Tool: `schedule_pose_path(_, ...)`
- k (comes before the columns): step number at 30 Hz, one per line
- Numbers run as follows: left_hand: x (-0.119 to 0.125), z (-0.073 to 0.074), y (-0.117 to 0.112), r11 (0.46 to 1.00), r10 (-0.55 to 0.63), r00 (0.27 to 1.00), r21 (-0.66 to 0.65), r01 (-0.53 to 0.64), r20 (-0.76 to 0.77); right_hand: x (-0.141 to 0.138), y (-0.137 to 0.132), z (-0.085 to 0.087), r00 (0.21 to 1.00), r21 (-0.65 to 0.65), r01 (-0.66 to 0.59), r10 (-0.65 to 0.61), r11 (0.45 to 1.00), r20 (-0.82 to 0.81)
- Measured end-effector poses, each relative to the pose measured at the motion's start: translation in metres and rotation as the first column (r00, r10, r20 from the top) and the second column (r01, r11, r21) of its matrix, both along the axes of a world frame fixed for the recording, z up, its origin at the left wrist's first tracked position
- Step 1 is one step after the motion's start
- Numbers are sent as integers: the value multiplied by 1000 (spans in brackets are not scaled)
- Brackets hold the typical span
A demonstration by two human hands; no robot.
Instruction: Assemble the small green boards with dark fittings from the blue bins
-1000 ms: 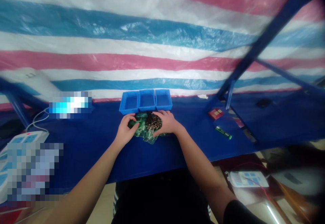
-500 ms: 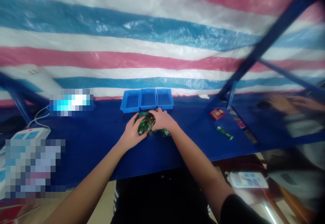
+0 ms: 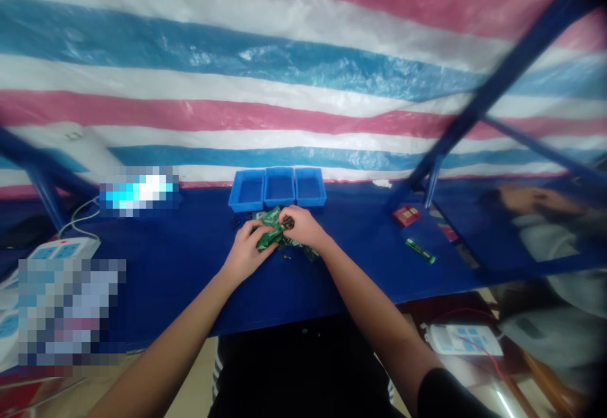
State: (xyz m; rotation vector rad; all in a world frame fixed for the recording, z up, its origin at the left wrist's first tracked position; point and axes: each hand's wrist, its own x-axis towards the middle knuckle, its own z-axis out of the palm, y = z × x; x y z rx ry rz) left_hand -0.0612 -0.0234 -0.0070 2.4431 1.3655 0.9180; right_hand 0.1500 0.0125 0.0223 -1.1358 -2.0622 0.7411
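Observation:
My left hand (image 3: 244, 250) lies at the left of some crumpled, shiny green plastic packaging (image 3: 271, 236), its fingers curled over it. On the other side, my right hand (image 3: 303, 227) is closed around a dark brownish clump of small pieces (image 3: 288, 222); their kind is too small to make out. More dark and greenish bits lie under the right hand, partly hidden by it. One tiny piece (image 3: 286, 256) rests on the blue table (image 3: 284, 291) just in front of the packaging.
Three blue trays (image 3: 279, 203) stand side by side behind my hands. To the right lie a red box (image 3: 406, 215) and a green tube-like packet (image 3: 420, 251). A power strip (image 3: 66, 250) is at the left. Another person's hands (image 3: 535, 200) show beyond the blue frame post (image 3: 432, 181).
My right hand has drawn its fingers together around the brownish clump, which was spread more openly between both hands. A tiny piece now shows on the table in front.

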Motion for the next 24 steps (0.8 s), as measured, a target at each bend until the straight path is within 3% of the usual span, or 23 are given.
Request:
schedule_pose_path(5, 3, -1, -1, 984, 175, 982, 50, -172, -71, 3, -1, 7, 998, 46, 29, -26, 999, -55)
schedule_pose_path(10, 1, 10, -5, 958, 283, 954, 68, -277, -103, 11, -3, 11, 998, 56, 57, -55, 997, -24)
schedule_pose_path(12, -12, 13, 2, 951, 304, 949, 81, -297, -80, 18, -9, 13, 998, 69, 60, -62, 996, 26)
schedule_pose_path(16, -53, 9, 41, 860, 509, 858, 10, -511, 66, 32, -36, 15, 958, 36, 128, -133, 991, 254)
schedule_pose_path(20, -77, -4, 77, 940, 317, 946, -108, -323, -68, 45, -70, 8, 872, -21, 194, -162, 981, 461)
schedule_pose_path(24, -76, -12, 89, 946, 261, 922, -116, -304, -285, 53, -90, 3, 825, 46, 227, -217, 973, 522)
